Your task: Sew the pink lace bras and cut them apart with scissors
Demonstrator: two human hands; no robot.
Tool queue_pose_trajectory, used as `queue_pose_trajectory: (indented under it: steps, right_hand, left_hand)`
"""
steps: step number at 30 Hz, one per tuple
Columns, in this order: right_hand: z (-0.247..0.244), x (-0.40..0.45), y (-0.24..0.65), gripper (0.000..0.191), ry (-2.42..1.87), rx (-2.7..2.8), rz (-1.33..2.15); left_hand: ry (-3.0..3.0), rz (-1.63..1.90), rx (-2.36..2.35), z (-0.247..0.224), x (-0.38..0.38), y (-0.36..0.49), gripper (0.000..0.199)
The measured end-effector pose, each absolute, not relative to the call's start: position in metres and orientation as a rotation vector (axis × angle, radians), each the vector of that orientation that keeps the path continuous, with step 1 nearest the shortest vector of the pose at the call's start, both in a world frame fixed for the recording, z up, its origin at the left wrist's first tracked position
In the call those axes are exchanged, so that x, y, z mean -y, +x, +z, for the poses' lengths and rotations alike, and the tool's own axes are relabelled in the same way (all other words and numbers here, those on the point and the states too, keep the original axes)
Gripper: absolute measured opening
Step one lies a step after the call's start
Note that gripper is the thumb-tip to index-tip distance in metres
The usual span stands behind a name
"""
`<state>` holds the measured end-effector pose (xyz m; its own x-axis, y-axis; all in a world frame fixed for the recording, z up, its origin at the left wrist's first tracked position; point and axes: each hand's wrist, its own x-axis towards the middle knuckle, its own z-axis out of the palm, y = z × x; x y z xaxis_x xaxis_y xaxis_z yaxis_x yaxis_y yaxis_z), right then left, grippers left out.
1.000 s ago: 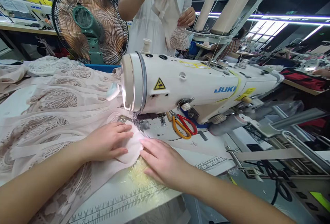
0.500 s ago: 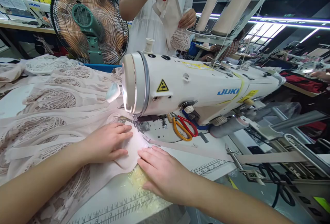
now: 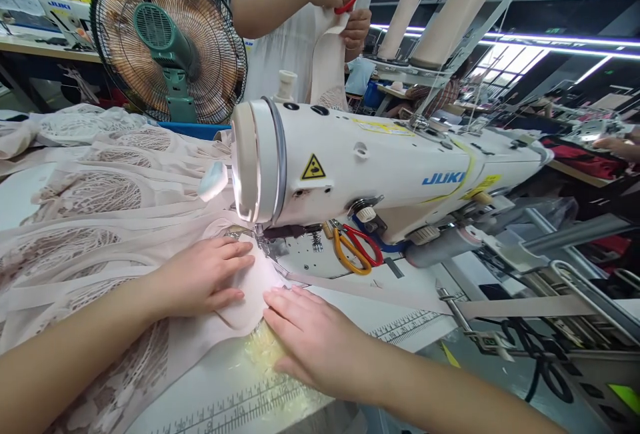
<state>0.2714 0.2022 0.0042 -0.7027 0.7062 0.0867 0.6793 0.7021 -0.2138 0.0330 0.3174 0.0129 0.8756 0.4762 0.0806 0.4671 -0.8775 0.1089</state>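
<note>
Pale pink fabric with lace panels (image 3: 195,341) spreads over the left of the sewing table and runs under the needle area of a white JUKI sewing machine (image 3: 320,161). Flat on the fabric, left of the needle, lies my left hand (image 3: 200,279), fingers spread. My right hand (image 3: 315,341) rests at the fabric's right edge, fingers extended and thumb apart, over a yellowish patch (image 3: 266,347) on the table. A narrow pink strip (image 3: 370,293) comes from a metal guide (image 3: 453,304) at the right to the needle area.
Orange-handled scissors (image 3: 345,254) and red-handled ones (image 3: 373,247) lie under the machine arm. A large fan (image 3: 170,41) stands at the back left. Behind the machine, a person in white (image 3: 280,27) holds red-handled scissors and pink fabric. Thread cones (image 3: 400,24) rise at the right.
The other person's hand with the red scissors has moved right, and the pink fabric they hold hangs differently. My hands remain nearly in place; the view has shifted slightly.
</note>
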Motion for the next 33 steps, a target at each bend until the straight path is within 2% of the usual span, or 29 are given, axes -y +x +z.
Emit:
queue_pose_trajectory:
  steps: [7, 12, 19, 24, 33]
  right_hand:
    - [0.002, -0.212, 0.265, 0.059, -1.138, 2.767, 0.145]
    - [0.005, -0.219, 0.254, 0.064, -1.199, 2.766, 0.135]
    - [0.005, -0.222, 0.248, 0.066, -1.229, 2.71, 0.138]
    - [0.007, -0.225, 0.245, 0.068, -1.263, 2.69, 0.153]
    - [0.008, -0.226, 0.241, 0.063, -1.303, 2.66, 0.226]
  left_hand:
    - [3.011, 0.085, -0.749, 0.023, -0.334, 0.035, 0.044]
    - [3.06, 0.207, -0.726, 0.033, -0.31, 0.049, 0.026]
    - [3.259, 0.486, -0.773, 0.012, -0.249, 0.048, 0.036]
    - [3.263, 0.376, -0.781, -0.003, -0.269, 0.029, 0.039]
    - [3.31, 0.309, -0.724, 0.001, -0.303, 0.022, 0.038]
